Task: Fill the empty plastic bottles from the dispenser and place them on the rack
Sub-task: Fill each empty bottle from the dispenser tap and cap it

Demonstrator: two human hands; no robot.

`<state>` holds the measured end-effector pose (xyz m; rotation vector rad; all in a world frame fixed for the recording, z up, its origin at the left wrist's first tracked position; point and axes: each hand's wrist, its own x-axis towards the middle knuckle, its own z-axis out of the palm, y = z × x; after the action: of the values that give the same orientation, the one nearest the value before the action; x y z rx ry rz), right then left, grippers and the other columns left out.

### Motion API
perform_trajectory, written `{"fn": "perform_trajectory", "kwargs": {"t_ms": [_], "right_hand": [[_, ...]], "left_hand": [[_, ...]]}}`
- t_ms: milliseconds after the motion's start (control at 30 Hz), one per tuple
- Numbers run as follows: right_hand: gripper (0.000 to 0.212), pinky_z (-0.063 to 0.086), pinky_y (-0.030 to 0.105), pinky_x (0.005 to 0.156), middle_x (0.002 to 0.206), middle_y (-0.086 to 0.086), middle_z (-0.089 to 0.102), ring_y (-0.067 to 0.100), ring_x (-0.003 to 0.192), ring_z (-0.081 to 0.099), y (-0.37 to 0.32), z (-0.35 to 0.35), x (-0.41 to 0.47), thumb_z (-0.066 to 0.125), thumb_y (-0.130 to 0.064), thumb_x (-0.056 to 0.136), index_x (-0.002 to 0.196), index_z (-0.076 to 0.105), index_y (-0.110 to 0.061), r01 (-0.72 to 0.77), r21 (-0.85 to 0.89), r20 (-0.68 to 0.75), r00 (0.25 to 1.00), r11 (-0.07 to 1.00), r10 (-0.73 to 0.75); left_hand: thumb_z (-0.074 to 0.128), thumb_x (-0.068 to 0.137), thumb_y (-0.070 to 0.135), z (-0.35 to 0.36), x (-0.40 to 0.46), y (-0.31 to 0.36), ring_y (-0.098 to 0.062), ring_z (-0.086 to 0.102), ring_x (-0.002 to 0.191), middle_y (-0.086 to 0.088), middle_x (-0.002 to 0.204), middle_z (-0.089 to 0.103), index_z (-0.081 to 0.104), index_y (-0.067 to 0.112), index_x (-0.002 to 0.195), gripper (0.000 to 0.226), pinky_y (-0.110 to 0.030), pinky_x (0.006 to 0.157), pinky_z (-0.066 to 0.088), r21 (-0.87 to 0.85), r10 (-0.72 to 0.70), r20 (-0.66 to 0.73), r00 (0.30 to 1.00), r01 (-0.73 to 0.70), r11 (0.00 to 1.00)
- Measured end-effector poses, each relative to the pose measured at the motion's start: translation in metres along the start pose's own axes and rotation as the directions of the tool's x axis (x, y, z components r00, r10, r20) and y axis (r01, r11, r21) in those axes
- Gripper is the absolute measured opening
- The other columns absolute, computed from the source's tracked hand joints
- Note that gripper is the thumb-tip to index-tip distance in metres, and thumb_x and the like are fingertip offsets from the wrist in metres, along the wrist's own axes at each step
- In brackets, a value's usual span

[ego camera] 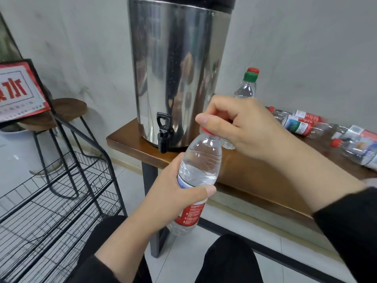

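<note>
At far left a red-framed sign (19, 92) leans over a round wooden stool (67, 107). Below it the black wire rack (61, 193) stands on the floor, just left of the wooden table (255, 172). The steel dispenser (177, 68) sits at the table's left end, its black tap (163, 129) overhanging the front edge. Your left hand (173, 193) grips the filled bottle (197, 166) around its middle, held tilted in the air in front of the table's front edge. Your right hand (234, 123) closes its fingers over the bottle's red cap (207, 130). Behind that hand two upright bottles (245, 86) stand on the table beside the dispenser. Towards the table's right end several empty bottles (318, 127) lie on their sides, caps on.
</note>
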<state>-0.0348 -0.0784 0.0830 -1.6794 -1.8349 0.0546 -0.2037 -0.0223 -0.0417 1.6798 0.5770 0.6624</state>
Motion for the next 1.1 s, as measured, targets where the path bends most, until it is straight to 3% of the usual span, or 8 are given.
{"fn": "perform_trajectory", "kwargs": {"t_ms": [267,400,467,567,833,900,1000,1100], "right_hand": [[0.041,0.036,0.031,0.056,0.05,-0.007,0.049,0.01,0.05,0.041,0.009,-0.034,-0.002,0.067,-0.05,0.092,0.07,0.059,-0.017,-0.164,-0.023,-0.209,0.966,0.986,0.155],[0.042,0.039,0.033,0.06,0.062,-0.008,0.052,0.009,0.058,0.046,0.03,-0.04,-0.02,0.057,-0.061,0.094,0.084,0.063,-0.021,-0.24,0.054,-0.374,0.895,0.969,0.242],[0.032,0.04,0.028,0.064,0.077,-0.012,0.058,0.003,0.065,0.051,0.048,-0.033,-0.035,0.056,-0.058,0.096,0.104,0.063,-0.028,-0.297,0.092,-0.357,0.881,0.95,0.31],[0.048,0.048,0.023,0.072,0.109,-0.015,0.061,0.002,0.083,0.058,0.074,-0.023,-0.056,0.067,-0.056,0.089,0.13,0.057,-0.033,-0.379,0.101,-0.305,0.868,0.92,0.391],[0.063,0.056,0.027,0.084,0.126,-0.013,0.066,0.009,0.103,0.068,0.112,-0.027,-0.056,0.08,-0.041,0.084,0.138,0.049,-0.03,-0.448,0.275,-0.252,0.82,0.851,0.513],[0.062,0.058,0.029,0.084,0.127,-0.012,0.065,0.011,0.104,0.068,0.12,-0.028,-0.053,0.079,-0.041,0.085,0.137,0.048,-0.03,-0.458,0.267,-0.268,0.81,0.848,0.522],[0.064,0.061,0.034,0.083,0.127,-0.016,0.065,0.009,0.101,0.069,0.132,-0.019,-0.056,0.079,-0.041,0.086,0.14,0.045,-0.034,-0.47,0.299,-0.265,0.795,0.831,0.545],[0.066,0.059,0.036,0.093,0.134,-0.015,0.063,0.01,0.112,0.067,0.148,-0.001,-0.062,0.079,-0.04,0.086,0.141,0.044,-0.034,-0.506,0.33,-0.222,0.779,0.797,0.587]], "left_hand": [[0.085,0.076,0.031,0.052,0.026,0.029,0.003,0.068,0.097,0.024,0.102,0.071,0.059,0.04,0.112,0.045,-0.012,0.076,0.053,0.022,0.125,-0.149,0.981,-0.123,0.992],[0.085,0.079,0.031,0.082,0.055,0.037,0.013,0.063,0.093,0.033,0.101,0.066,0.053,0.044,0.108,0.045,-0.005,0.072,0.05,-0.014,0.151,-0.168,0.974,-0.155,0.988],[0.085,0.082,0.03,0.092,0.075,0.036,0.013,0.064,0.095,0.034,0.104,0.066,0.052,0.042,0.114,0.048,-0.013,0.08,0.053,-0.054,0.153,-0.175,0.973,-0.165,0.985],[0.084,0.084,0.028,0.106,0.1,0.027,0.004,0.069,0.1,0.021,0.108,0.071,0.051,0.036,0.127,0.054,-0.03,0.091,0.057,-0.087,0.153,-0.172,0.973,-0.17,0.982],[0.076,0.091,0.013,0.138,0.145,0.018,-0.003,0.063,0.114,0.008,0.13,0.063,0.035,0.04,0.139,0.068,-0.015,0.091,0.053,-0.027,0.159,-0.058,0.986,-0.16,0.987],[0.076,0.092,0.016,0.138,0.149,0.014,-0.005,0.059,0.122,0.007,0.139,0.055,0.032,0.037,0.146,0.073,-0.013,0.096,0.05,0.062,0.18,-0.025,0.983,-0.178,0.982],[0.077,0.09,0.029,0.128,0.151,-0.003,-0.012,0.048,0.131,0.002,0.141,0.044,0.03,0.024,0.158,0.083,-0.031,0.113,0.043,0.433,0.281,-0.037,0.959,-0.238,0.869],[0.073,0.094,0.031,0.118,0.14,-0.025,-0.015,0.052,0.12,0.001,0.129,0.049,0.04,0.02,0.156,0.071,-0.032,0.106,0.047,0.614,0.335,-0.044,0.941,-0.239,0.752]]}}
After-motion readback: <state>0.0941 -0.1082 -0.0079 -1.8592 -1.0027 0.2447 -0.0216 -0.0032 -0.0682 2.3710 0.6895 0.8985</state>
